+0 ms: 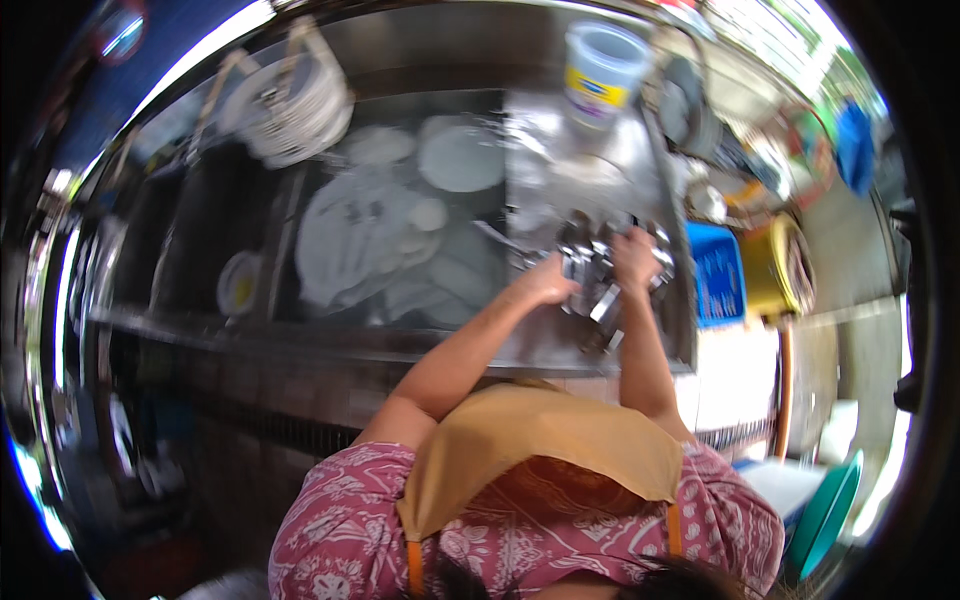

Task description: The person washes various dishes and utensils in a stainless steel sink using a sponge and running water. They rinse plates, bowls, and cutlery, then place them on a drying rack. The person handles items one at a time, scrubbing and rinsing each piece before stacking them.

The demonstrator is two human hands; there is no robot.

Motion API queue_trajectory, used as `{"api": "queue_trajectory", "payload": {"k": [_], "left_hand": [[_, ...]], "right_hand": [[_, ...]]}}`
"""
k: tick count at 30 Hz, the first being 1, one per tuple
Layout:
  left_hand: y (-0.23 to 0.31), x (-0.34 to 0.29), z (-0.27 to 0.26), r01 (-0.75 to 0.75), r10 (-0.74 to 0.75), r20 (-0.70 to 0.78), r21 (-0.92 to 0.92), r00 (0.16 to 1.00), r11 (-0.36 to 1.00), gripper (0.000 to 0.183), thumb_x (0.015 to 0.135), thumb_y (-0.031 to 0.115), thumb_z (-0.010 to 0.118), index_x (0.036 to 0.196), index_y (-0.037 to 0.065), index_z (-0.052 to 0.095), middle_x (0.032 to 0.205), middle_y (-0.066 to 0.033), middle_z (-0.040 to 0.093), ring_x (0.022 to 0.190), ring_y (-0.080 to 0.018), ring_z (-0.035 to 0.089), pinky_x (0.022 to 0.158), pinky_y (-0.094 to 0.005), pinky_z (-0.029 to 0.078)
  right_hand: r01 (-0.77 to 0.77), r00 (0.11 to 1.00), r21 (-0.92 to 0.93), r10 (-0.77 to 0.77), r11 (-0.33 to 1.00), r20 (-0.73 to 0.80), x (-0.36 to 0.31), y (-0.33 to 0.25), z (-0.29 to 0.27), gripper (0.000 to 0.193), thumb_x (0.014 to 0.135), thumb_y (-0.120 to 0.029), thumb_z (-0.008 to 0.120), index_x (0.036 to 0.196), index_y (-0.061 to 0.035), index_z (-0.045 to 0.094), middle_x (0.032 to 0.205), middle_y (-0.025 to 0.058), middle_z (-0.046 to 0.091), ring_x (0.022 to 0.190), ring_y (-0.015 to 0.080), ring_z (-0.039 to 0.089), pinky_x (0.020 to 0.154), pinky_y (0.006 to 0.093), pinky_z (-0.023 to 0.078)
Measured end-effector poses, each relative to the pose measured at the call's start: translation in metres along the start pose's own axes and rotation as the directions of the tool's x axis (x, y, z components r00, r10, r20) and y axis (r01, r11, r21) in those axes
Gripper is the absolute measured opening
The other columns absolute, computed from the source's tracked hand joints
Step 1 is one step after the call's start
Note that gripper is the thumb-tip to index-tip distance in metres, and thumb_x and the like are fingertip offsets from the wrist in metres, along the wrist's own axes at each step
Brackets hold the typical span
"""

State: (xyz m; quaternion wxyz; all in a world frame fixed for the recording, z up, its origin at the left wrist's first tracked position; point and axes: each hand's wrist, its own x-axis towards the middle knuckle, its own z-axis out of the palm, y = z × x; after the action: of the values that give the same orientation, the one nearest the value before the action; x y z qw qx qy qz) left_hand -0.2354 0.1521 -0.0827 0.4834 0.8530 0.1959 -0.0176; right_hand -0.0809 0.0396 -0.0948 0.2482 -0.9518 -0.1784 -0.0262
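Note:
A loose bunch of shiny metal cutlery [578, 236], with rounded ends like spoons, lies on the steel drainboard [545, 345] right of the water-filled basin. From the left side, my left hand [548, 281] is closed against the handles at the bunch's near edge. My right hand [636, 258] grips more pieces on the right side, its fingers curled down over them. Some handles stick out toward me between the two hands. Motion blur and glare hide the single pieces and the exact finger positions.
White plates [462, 157] lie under water in the basin, left of my hands. A stack of plates [300, 110] stands at the back left. Behind the cutlery is a clear plastic bucket [603, 75]. A blue basket [716, 275] and a yellow bucket [785, 268] stand beyond the right edge.

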Motion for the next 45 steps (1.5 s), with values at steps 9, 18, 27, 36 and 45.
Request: {"api": "queue_trajectory", "payload": {"k": [9, 18, 27, 36, 45], "left_hand": [[-0.129, -0.141, -0.205, -0.104, 0.003, -0.218, -0.45, 0.976, 0.887, 0.036, 0.086, 0.017, 0.062, 0.115, -0.002, 0.051, 0.103, -0.0108, 0.061, 0.093, -0.0156, 0.059, 0.078, -0.029, 0.049], [-0.239, -0.232, -0.562, 0.446, 0.37, -0.904, 0.428, 0.214, 0.786, 0.038, 0.084, 0.021, 0.06, 0.115, 0.003, 0.052, 0.104, -0.0169, 0.059, 0.087, -0.0308, 0.06, 0.079, -0.0383, 0.047], [-0.244, -0.18, -0.635, 0.595, 0.088, -0.883, 0.381, 0.461, 0.708, 0.035, 0.086, 0.034, 0.054, 0.078, 0.002, 0.067, 0.083, -0.0225, 0.064, 0.084, -0.0354, 0.063, 0.073, -0.0432, 0.05], [-0.229, -0.188, -0.635, 0.348, -0.282, -0.793, -0.094, 0.54, 0.933, 0.033, 0.082, 0.024, 0.059, 0.065, -0.004, 0.062, 0.052, -0.0125, 0.06, 0.053, -0.023, 0.063, 0.059, -0.0347, 0.052], [-0.257, -0.188, -0.646, 0.476, -0.15, -0.783, 0.203, 0.604, 0.856, 0.029, 0.079, 0.021, 0.062, 0.074, -0.007, 0.06, 0.061, -0.015, 0.062, 0.054, -0.0206, 0.062, 0.057, -0.0349, 0.049]], "right_hand": [[0.058, 0.994, 0.887, -0.113, 0.457, -0.007, 0.016, -0.156, -0.025, 0.015, 0.09, -0.011, 0.051, 0.105, -0.0095, 0.05, 0.081, 0.0011, 0.056, 0.055, 0.0048, 0.043, 0.044, 0.0185, 0.035], [-0.284, 0.234, 0.835, -0.81, 0.472, 0.537, -0.163, -0.534, 0.132, 0.015, 0.089, -0.007, 0.045, 0.1, -0.0014, 0.053, 0.08, 0.0071, 0.059, 0.048, 0.0088, 0.047, 0.04, 0.0229, 0.037], [-0.518, 0.2, 0.634, -0.639, 0.575, 0.743, -0.189, -0.67, 0.261, 0.018, 0.093, -0.019, 0.048, 0.086, -0.0029, 0.054, 0.067, 0.0086, 0.058, 0.039, 0.0078, 0.038, 0.034, 0.0214, 0.027], [-0.502, 0.27, 0.652, -0.613, 0.569, 0.743, -0.181, -0.711, 0.29, 0.019, 0.089, -0.019, 0.053, 0.081, -0.0021, 0.054, 0.067, 0.012, 0.06, 0.04, 0.0083, 0.041, 0.034, 0.0221, 0.029], [-0.444, 0.336, 0.711, -0.635, 0.544, 0.696, -0.183, -0.745, 0.293, 0.027, 0.084, -0.022, 0.056, 0.064, -0.0047, 0.056, 0.049, 0.0037, 0.05, 0.035, 0.0132, 0.045, 0.031, 0.0257, 0.031]]}}
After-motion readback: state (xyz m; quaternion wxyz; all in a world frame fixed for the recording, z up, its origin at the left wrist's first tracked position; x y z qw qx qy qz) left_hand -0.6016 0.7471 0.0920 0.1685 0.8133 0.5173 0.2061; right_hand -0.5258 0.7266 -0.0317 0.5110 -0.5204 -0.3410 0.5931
